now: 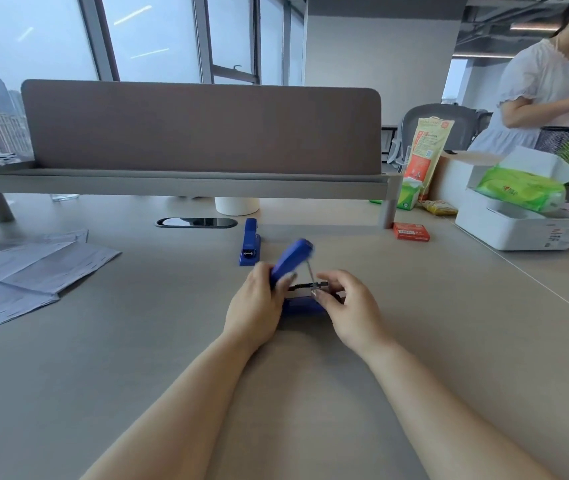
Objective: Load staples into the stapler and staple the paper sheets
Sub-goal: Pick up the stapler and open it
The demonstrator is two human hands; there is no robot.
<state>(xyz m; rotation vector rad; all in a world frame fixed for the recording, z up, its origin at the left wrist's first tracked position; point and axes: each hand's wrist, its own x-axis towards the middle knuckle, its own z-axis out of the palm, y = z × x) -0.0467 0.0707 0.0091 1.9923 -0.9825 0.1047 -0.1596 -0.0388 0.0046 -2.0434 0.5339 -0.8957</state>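
Observation:
A blue stapler (293, 259) lies on the desk in the middle of the view, its top cover swung up and its metal staple track bare. My left hand (257, 306) grips the raised cover at its hinge end. My right hand (349, 308) pinches the front of the track (305, 286) with thumb and forefinger; whether staples are between the fingers I cannot tell. A second blue stapler (250, 242) lies closed just behind. A small red staple box (411, 231) sits to the right. Loose paper sheets (30, 271) lie at the left.
A brown desk divider (200, 128) on a grey shelf closes off the back. A white cup (236, 205) and a cable slot (196, 222) sit under it. At right stand a white box (518, 226) with green tissue packs, and another person (549, 88).

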